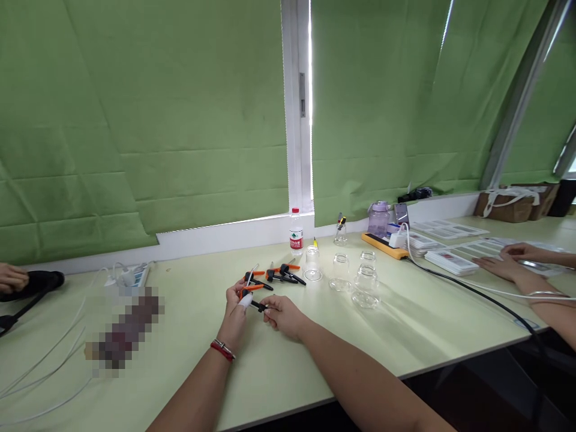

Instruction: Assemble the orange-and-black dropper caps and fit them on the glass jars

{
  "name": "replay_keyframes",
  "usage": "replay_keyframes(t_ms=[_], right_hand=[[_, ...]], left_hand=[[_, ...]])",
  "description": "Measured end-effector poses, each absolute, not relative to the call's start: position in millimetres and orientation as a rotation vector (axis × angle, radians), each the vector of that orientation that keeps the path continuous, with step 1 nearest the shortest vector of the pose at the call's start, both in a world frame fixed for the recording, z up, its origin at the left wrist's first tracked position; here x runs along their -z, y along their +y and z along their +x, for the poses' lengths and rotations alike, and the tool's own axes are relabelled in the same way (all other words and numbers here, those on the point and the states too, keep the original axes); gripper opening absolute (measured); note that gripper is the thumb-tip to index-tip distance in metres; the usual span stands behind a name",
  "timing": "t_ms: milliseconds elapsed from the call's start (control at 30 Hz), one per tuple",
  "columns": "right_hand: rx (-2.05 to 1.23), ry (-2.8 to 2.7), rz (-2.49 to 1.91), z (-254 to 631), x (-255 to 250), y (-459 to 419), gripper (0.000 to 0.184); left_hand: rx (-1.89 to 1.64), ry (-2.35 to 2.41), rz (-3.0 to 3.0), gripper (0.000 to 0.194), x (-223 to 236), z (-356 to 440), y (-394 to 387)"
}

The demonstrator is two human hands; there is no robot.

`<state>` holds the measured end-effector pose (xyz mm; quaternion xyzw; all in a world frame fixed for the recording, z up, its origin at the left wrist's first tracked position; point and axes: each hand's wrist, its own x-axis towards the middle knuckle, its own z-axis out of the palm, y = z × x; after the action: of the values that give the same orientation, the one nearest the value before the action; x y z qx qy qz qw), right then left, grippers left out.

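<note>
My left hand (236, 306) is closed around the orange-handled end of a small black bar clamp (257, 305), its thumb along the body. The fingers of my right hand (283, 315) pinch the clamp's other black end, so it spans both hands just above the table. Beyond the hands lie several similar clamps, black with orange handles, among them one clamp (293, 276) at the right of the group. An upside-down clear glass jar (312, 264) stands to their right. My fingers partly hide the held clamp.
Several more clear glass jars (366, 291) stand right of my hands. A water bottle (296, 233) is near the wall. An orange power strip (384, 245) trails a black cable across the table's right. Another person's hands (508, 264) rest on white trays; another hand (11, 279) shows far left.
</note>
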<state>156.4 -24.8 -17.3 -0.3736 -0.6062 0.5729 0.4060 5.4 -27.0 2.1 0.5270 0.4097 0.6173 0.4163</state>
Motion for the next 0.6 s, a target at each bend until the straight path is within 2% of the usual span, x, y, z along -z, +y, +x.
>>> replay_keyframes(t_ms=[67,233,400,600], right_hand=[[-1.491,-1.482,-0.914,156.3,14.6,-26.5,0.021],[-1.645,-1.414,-0.739,155.7,12.0,-30.3,0.023],[-1.775,-1.317,-0.648,155.6,12.7,-30.2,0.027],[-1.830,-1.257,-0.628,161.5,8.1,-31.7,0.033]], left_hand=[[-1.550,1.022,1.389,0.037,-4.2,7.0,-30.7],[-1.478,0.997,1.534,0.076,-11.1,15.4,-42.7],[-1.446,1.115,1.813,0.093,-12.6,14.6,-45.7],[-1.330,1.158,2.040,0.121,-11.7,7.6,-40.6]])
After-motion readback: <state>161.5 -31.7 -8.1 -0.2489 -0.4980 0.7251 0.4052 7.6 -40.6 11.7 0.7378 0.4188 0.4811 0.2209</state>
